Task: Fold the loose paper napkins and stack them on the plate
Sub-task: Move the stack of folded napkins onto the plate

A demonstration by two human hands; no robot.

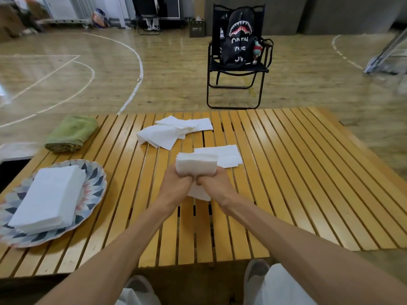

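Note:
Both hands hold one white paper napkin (196, 164) over the middle of the slatted wooden table (286, 172). My left hand (178, 183) grips its left side and my right hand (212, 183) grips its right side, thumbs close together. The napkin's lower part hangs below the hands. A flat napkin (226, 154) lies just behind the hands. A loose heap of napkins (174, 132) sits farther back. At the left, a patterned plate (97, 183) carries a stack of folded napkins (48, 198).
A rolled green towel (71, 133) lies at the table's back left corner. Beyond the table stands a black folding chair (237, 71) with a black backpack on it, on a wooden court floor. My shoes show below the table's near edge.

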